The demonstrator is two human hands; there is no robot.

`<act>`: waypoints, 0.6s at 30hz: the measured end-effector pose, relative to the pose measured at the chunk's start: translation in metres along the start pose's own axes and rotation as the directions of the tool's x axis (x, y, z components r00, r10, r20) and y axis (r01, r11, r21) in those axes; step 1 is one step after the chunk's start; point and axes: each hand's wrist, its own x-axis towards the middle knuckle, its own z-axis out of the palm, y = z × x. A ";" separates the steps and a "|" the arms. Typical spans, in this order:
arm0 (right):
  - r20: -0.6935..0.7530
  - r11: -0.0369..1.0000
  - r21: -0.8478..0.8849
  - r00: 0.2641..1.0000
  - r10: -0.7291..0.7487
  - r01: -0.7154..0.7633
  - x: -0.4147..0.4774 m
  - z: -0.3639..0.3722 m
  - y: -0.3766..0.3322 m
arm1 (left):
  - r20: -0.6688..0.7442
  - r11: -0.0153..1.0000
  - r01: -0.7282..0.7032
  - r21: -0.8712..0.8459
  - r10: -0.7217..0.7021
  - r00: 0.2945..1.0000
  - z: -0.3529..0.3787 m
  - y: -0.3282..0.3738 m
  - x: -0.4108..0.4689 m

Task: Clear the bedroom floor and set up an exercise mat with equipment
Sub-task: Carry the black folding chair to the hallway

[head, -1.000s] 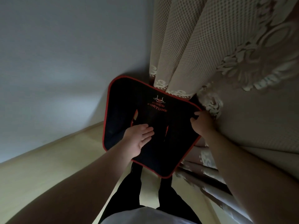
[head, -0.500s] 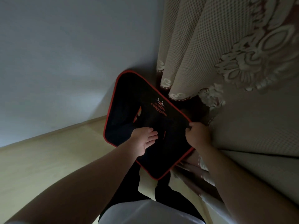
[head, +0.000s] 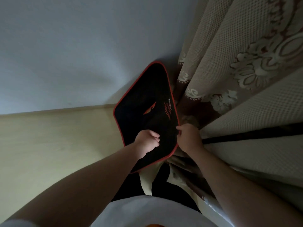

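Note:
A black mat with a red border and orange lettering (head: 144, 102) stands tilted in the room corner, between the wall and the curtain. My left hand (head: 147, 141) lies on its lower face with the fingers curled; whether they hold the fabric is hidden in the dark. At the mat's right edge, my right hand (head: 188, 138) pinches the red border, close against the curtain folds.
A heavy beige patterned curtain (head: 237, 63) hangs at the right, its folds reaching the floor. The pale wall (head: 73, 46) fills the upper left, and light wooden flooring (head: 49, 145) lies at the left. My dark trouser legs (head: 127, 185) stand below the mat.
The mat has swung toward the corner and turned more edge-on. My left hand's fingers went from flat to curled. Both hands have come closer together at the mat's lower part.

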 end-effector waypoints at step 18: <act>0.132 0.980 0.196 0.989 -0.061 0.034 -0.038 0.039 -0.110 | -0.032 0.822 -0.274 0.500 0.333 0.942 -0.064 -0.066 -0.036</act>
